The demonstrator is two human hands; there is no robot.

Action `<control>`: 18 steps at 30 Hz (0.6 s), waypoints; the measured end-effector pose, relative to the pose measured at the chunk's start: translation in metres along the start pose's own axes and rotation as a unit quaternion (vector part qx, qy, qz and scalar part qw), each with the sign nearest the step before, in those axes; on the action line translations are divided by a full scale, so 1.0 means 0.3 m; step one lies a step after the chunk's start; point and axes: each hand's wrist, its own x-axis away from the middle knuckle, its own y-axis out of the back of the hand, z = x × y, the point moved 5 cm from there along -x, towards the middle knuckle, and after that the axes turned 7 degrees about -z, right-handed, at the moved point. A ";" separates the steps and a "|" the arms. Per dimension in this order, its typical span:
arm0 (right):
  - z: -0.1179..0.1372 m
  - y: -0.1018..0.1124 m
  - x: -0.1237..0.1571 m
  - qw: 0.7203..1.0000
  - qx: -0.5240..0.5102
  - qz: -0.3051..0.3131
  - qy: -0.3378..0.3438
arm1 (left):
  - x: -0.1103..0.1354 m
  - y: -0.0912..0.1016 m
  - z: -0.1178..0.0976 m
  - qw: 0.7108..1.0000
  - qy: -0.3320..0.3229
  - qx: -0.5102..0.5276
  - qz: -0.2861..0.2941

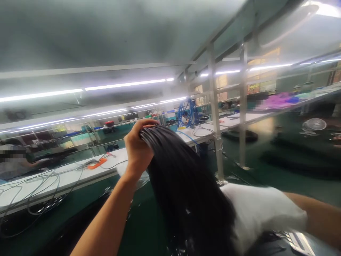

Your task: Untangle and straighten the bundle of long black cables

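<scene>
A thick bundle of black cables (183, 170) arches down from the middle of the view toward the bottom edge. My left hand (138, 145) is bare and wrapped round the bundle's upper bend, fingers closed over the top. Lower down on the right, my right hand (255, 209), in what looks like a white glove, is against the side of the bundle and appears to hold it. It is blurred, and its fingers are hidden by the cables. The bundle's lower part is dark and cut off by the bottom edge.
A long white workbench (64, 179) runs behind, with loose grey cables (45, 181) and an orange tool (97, 163). Blue coiled cables (187, 113) stand farther along it. Metal posts (214, 113) rise right of the bundle. A fan (315, 124) is at right; a seated person (16, 165) at left.
</scene>
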 end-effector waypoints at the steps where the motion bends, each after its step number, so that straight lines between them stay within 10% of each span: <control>1: -0.016 0.008 0.006 1.000 0.013 -0.015 -0.004 | -0.007 0.013 0.004 1.000 0.002 0.006 0.013; 6: 0.033 0.240 0.086 0.938 0.157 -0.305 -0.051 | -0.045 0.091 0.017 0.988 -0.059 -0.142 -0.021; 10: 0.033 0.221 0.103 0.974 0.147 -0.128 -0.114 | -0.063 0.069 -0.003 0.979 -0.095 -0.181 -0.009; 18: -0.039 0.152 0.073 0.993 0.054 -0.082 -0.070 | -0.080 -0.046 -0.068 0.986 -0.109 -0.112 0.049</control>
